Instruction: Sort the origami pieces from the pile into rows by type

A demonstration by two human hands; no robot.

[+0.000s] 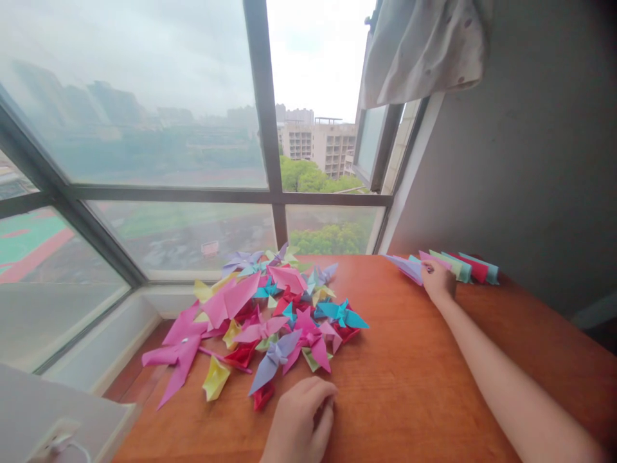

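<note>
My right hand (438, 280) reaches to the far right of the wooden table. Its fingers pinch a lilac folded paper (409, 267) whose pointed end sticks out to the left. Beside that hand stands a row of folded papers (478, 267) in pink, green, red and light blue. My left hand (299, 421) rests at the near edge with its fingers curled in, and nothing shows in it. Just beyond it lies a pile of origami cranes (260, 331) in many colours. A pink paper pinwheel (183, 344) lies at the pile's left side.
The wooden table (390, 373) runs up to a large window (168, 241) with dark frames. One pane stands open under a pale curtain (424, 54). A grey wall (520, 154) rises at the right. A white socket with a plug (58, 444) is at lower left.
</note>
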